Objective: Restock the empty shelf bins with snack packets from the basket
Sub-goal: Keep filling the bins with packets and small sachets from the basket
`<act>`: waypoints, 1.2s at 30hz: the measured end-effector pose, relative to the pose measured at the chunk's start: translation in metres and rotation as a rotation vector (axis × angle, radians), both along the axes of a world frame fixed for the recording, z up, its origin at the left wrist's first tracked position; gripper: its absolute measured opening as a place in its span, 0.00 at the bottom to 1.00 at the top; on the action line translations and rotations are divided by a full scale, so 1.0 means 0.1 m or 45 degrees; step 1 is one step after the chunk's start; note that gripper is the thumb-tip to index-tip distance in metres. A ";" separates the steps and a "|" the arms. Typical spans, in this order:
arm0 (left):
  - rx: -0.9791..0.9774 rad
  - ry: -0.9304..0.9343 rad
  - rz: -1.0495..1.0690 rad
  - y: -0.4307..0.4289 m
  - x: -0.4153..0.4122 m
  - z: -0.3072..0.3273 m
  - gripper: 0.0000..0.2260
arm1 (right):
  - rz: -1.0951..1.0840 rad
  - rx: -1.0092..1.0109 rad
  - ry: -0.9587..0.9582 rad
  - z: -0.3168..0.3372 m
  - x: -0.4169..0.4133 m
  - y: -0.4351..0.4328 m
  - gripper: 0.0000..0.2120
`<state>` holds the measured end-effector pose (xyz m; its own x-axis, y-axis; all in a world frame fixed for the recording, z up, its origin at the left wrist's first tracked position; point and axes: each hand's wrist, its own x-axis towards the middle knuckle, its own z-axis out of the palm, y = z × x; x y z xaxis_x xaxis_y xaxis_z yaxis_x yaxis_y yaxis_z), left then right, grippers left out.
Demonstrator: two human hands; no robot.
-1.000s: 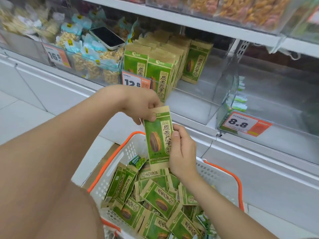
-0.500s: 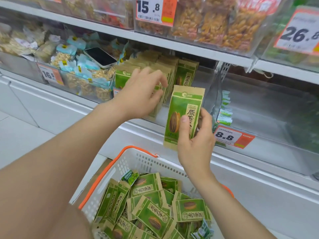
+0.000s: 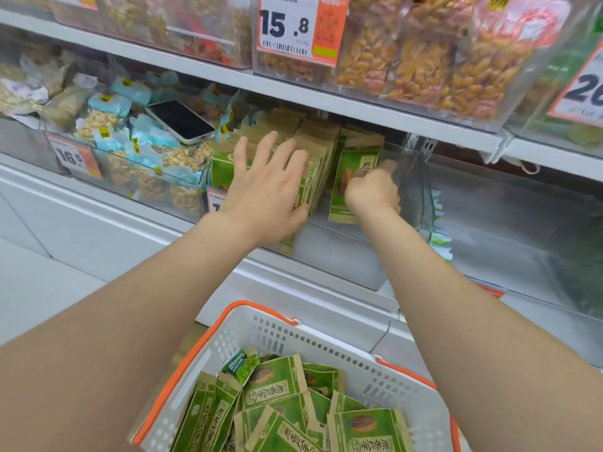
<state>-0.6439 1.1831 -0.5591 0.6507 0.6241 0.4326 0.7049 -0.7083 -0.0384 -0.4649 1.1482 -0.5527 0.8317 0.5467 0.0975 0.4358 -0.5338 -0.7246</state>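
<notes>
We are bracing the standing row of packets point(image 3: 318, 148) with our left hand point(image 3: 267, 190), fingers straight and spread, while our right hand point(image 3: 373, 194), curled round one packet point(image 3: 352, 166) at the row's 3 o'clock in the bin point(image 3: 415, 181), should be seating it upright, flush.

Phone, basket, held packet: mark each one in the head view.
Phone point(image 3: 179, 121): head view, middle of its dark screen.
Basket point(image 3: 293, 340): head view, white perforated far wall.
Held packet point(image 3: 352, 159): head view, upper half of its green front.

right hand point(image 3: 373, 190) moved packet point(image 3: 354, 177) into bin point(image 3: 414, 190)
</notes>
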 end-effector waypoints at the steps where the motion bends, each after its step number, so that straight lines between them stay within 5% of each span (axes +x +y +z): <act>1: 0.008 0.009 -0.010 0.02 0.00 0.00 0.33 | 0.004 -0.051 0.000 -0.03 0.03 0.06 0.20; 6: 0.037 -0.048 -0.014 0.02 0.06 -0.03 0.32 | 0.007 -0.001 0.064 -0.11 0.17 0.35 0.28; 14: 0.084 -0.101 0.007 0.02 0.13 -0.07 0.28 | -0.077 -0.036 0.007 -0.12 0.38 0.56 0.14; 19: 0.067 -0.103 -0.001 0.02 0.14 -0.07 0.28 | -0.109 0.010 -0.014 -0.12 0.37 0.54 0.20; 25: 0.018 -0.071 0.026 0.02 0.13 -0.05 0.31 | -0.154 -0.006 0.003 -0.09 0.30 0.44 0.12; 32: 0.009 -0.104 -0.009 -0.04 0.04 0.01 0.36 | -0.029 0.095 0.158 0.00 0.20 0.30 0.40; 36: 0.049 -0.199 -0.081 -0.13 -0.01 0.07 0.34 | 0.053 0.170 0.176 -0.01 0.11 0.16 0.23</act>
<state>-0.6451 1.1704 -0.5520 0.6116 0.5646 0.5542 0.6579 -0.7520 0.0401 -0.4541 1.1646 -0.5537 0.8191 0.5707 0.0580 0.3470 -0.4124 -0.8424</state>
